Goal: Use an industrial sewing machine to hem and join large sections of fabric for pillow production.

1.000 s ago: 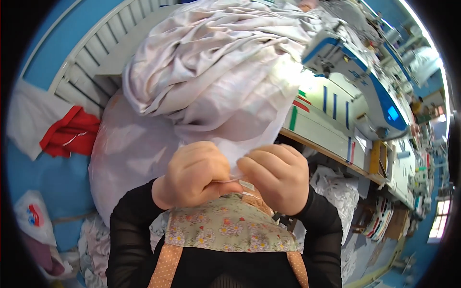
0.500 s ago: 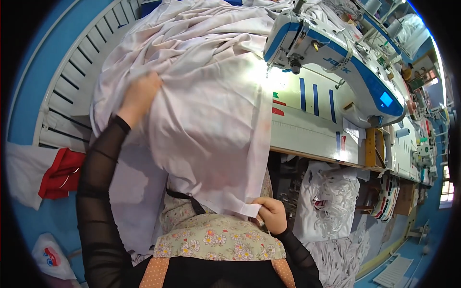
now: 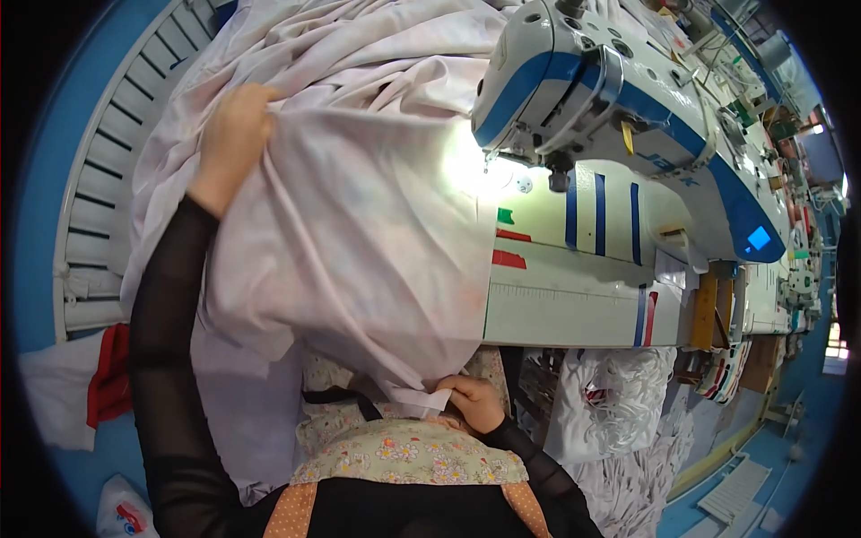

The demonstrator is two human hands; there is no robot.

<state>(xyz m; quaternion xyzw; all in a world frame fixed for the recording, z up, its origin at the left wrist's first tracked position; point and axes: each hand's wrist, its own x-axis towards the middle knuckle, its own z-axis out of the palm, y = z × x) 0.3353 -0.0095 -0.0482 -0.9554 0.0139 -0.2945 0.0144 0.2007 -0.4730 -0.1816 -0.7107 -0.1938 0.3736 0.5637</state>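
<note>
A large pale pinkish-white fabric [image 3: 359, 224] spreads over the table and hangs down onto my lap. My left hand [image 3: 236, 139] is closed on a fold of it at the far left, pulling it up into a ridge. Near my waist, my right hand [image 3: 473, 401] pinches the fabric's lower corner between thumb and fingers. The fabric's right edge runs up to the lit needle area of a white and blue sewing machine [image 3: 601, 99]. The cloth there and the bright glare hide the presser foot.
White slats [image 3: 103, 197] border the table at left. Strips of blue tape [image 3: 601, 211] mark the machine bed. A bundle of white strips [image 3: 619, 394] hangs below the table at right. A red and white cloth [image 3: 108, 377] lies at far left.
My left hand has moved a little up and left with the fabric, drawing it wider. My right hand has shifted slightly left with the corner. The machine appears larger and nearer in view.
</note>
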